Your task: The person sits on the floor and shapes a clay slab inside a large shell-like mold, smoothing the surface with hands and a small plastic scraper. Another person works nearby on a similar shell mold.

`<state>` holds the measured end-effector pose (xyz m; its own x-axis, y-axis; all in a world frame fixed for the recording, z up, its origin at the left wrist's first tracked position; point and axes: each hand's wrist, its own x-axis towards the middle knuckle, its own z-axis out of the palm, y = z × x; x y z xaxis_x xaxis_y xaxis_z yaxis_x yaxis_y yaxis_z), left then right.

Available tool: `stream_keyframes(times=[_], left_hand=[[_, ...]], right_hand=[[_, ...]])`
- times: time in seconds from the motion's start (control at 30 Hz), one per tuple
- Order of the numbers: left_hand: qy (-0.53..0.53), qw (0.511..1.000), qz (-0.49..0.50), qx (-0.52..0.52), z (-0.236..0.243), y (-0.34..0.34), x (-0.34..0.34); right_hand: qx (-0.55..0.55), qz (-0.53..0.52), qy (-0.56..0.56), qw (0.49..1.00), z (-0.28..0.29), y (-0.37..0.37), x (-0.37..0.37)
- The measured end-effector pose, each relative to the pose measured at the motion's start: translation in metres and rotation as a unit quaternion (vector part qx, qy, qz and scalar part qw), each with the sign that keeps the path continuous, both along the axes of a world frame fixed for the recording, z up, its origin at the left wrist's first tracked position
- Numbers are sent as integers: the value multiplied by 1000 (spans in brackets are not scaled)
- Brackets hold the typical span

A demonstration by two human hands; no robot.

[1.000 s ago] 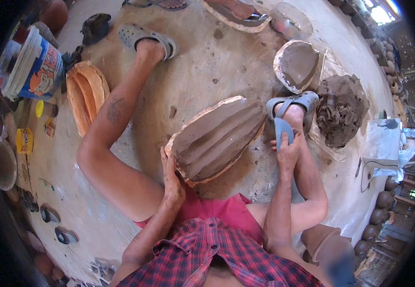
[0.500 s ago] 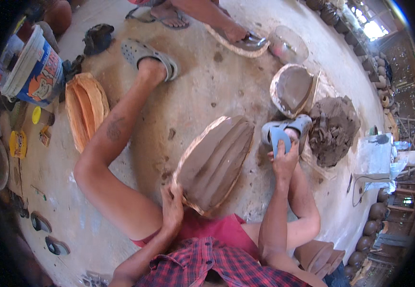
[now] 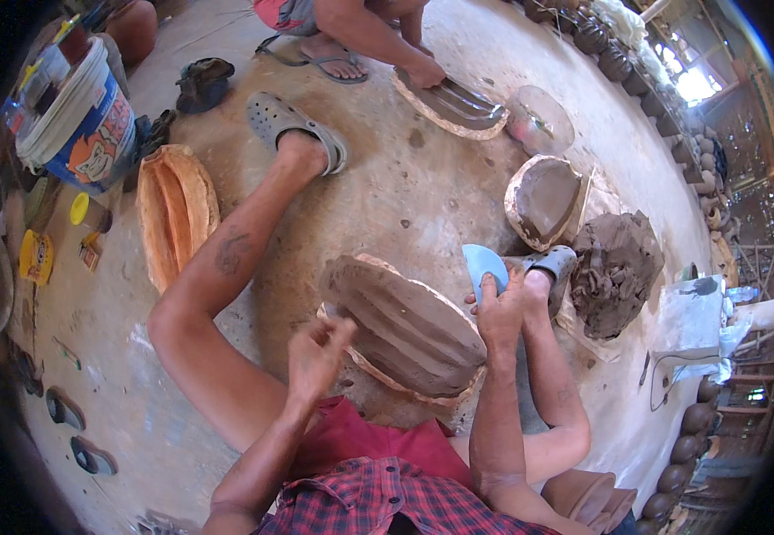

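In my right hand (image 3: 499, 308) is a curved light-blue scraper (image 3: 485, 266), gripped between thumb and fingers above the right end of a mould. That long plaster mould (image 3: 358, 355) lies on the floor before me, lined with ridged grey-brown clay (image 3: 405, 332). My left hand (image 3: 320, 357) is at the mould's left edge with its fingers curled together. Blur at the fingertips hides whether anything is pinched in them, or whether they touch the rim.
A heap of wet clay (image 3: 614, 276) sits at the right beside a smaller clay-lined mould (image 3: 545, 203). Another person's hand (image 3: 424, 71) is at a mould (image 3: 458, 116) at the far side. An orange ridged mould (image 3: 176, 209) and a white-and-blue bucket (image 3: 79, 116) stand left.
The clay-lined mould has swung round from upright-slanting to lying more crosswise. My left hand has come off its lower left rim, and the scraper has moved left, toward the mould.
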<state>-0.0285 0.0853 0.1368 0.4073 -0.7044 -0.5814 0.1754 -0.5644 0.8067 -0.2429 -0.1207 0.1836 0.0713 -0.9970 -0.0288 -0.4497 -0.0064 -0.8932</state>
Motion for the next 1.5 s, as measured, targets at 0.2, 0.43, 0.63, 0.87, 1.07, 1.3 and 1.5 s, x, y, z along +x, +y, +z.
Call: stream_keyframes(times=[0.2,0.43,0.63,0.87,1.07,1.3,1.5], left_hand=[[-82,947,304,-70,-29,-37,8],[87,955,267,-100,-65,-16,2],[130,953,248,-115,-67,-12,8],[127,965,213,-89,-66,-15,13],[92,958,247,-110,-64,-16,8],[22,970,226,-90,-77,-18,-1],[71,971,213,-77,-80,-20,-4]], right_hand=[[16,44,-1,999,5,7,26],[51,172,129,975,1,17,73],[-77,290,278,912,-1,31,136],[-117,381,334,854,2,38,186],[-136,396,389,820,-1,55,207],[-138,373,413,819,-4,84,208],[-92,363,433,820,-6,101,209]])
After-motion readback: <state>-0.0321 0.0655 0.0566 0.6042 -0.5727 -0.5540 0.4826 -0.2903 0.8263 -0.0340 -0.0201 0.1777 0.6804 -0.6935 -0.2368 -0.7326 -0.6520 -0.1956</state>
